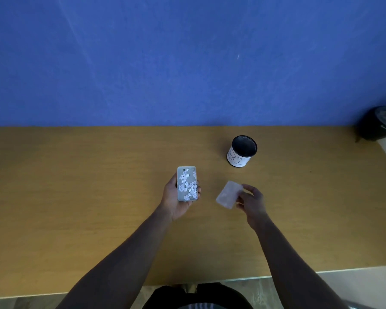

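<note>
Left hand (178, 201) is gripping the flower-patterned phone (187, 184), back upward, above the tabletop (76, 186). Right hand (252, 201) is pinching a blurred translucent cover (228, 194) by its edge, near the phone. Recommended: squaring corners before pressing the two together.

I'm getting a dim, underexposed view, soft even light, only faint shadows showing on the table (76, 197). Forearms (125, 253) are reading near black. The pale flat piece (228, 194) in the right hand (253, 201) is smearing with motion blur; the phone (187, 184) in the left hand (176, 204) is looking sharp. Faint streaks are glinting on the wall (76, 41), upper left. Wide-angle is bending the table's edge along the bottom.
</note>
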`<state>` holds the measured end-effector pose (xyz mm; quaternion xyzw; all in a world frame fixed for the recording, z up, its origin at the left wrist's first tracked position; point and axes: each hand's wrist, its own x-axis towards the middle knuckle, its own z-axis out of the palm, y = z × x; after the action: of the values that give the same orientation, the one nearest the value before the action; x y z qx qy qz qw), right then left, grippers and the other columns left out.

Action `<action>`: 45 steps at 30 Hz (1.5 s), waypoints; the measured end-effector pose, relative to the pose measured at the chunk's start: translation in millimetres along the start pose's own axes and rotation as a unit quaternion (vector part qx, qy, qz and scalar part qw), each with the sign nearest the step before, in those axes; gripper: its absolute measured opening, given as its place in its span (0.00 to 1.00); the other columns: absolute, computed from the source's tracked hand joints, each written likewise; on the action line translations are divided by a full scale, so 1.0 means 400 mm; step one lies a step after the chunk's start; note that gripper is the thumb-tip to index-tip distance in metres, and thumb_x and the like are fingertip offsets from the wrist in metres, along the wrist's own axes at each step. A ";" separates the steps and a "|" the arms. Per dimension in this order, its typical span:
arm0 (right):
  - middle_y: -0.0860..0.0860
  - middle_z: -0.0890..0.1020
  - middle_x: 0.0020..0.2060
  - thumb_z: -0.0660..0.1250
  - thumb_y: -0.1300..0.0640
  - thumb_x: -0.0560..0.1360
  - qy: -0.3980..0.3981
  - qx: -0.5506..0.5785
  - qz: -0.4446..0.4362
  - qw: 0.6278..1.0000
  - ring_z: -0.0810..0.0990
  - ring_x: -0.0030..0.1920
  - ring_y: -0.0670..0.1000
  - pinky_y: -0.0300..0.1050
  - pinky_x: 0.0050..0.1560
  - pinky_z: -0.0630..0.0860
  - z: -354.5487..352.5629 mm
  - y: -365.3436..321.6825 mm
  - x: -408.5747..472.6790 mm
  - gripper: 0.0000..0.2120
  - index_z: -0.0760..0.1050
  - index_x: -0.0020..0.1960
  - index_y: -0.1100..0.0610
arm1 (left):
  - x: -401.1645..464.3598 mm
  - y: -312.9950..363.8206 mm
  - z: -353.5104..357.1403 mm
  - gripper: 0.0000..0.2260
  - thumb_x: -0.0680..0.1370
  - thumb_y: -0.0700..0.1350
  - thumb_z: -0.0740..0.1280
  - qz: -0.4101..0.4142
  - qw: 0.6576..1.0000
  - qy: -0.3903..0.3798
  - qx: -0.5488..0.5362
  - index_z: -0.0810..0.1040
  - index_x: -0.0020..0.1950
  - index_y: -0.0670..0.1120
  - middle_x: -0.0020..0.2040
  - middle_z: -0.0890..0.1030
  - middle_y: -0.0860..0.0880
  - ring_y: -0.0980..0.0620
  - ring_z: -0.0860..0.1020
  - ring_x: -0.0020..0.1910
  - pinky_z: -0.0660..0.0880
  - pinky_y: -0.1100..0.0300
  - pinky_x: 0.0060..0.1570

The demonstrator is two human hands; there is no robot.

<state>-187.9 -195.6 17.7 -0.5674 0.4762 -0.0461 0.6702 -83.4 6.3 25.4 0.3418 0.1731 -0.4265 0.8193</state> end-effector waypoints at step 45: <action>0.51 0.75 0.64 0.81 0.54 0.63 0.004 -0.164 -0.241 0.957 0.75 0.64 0.53 0.53 0.63 0.75 0.037 -0.158 0.289 0.47 0.57 0.73 0.51 | 0.067 -0.028 0.099 0.16 0.75 0.53 0.62 0.062 0.997 0.034 -0.043 0.78 0.51 0.42 0.42 0.76 0.42 0.45 0.76 0.36 0.76 0.55 0.37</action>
<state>-84.9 -276.9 -0.8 -0.7674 0.3295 -0.1295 0.5346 -77.4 -41.8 33.3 0.3309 0.1975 -0.3553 0.8516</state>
